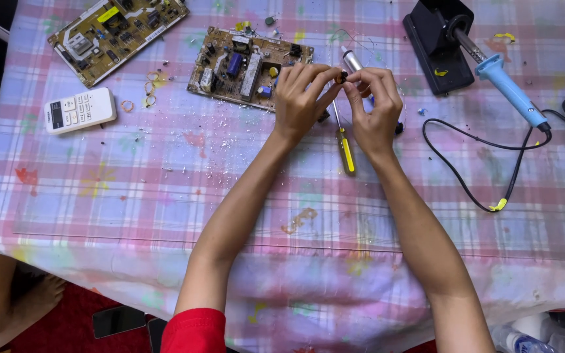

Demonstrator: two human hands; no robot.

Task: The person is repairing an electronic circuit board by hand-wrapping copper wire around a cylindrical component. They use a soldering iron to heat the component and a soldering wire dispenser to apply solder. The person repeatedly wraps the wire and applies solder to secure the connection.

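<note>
two hands pinched one tiny dark part

the left hand (299,98) and right hand (375,104) met over the plaid tablecloth (165,189), fingertips pressed together on a small dark component (343,76) held between them. just beyond lay a brown circuit board (246,65), and beneath the hands a yellow-handled screwdriver (346,150). a second circuit board (116,36) and a white remote (78,110) sat well to the left; a blue soldering iron (508,88) rested in its black stand (436,42) on the right.

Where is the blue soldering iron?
In the head view, the blue soldering iron rests in its black stand at the table's upper right, right of the right hand.
</note>
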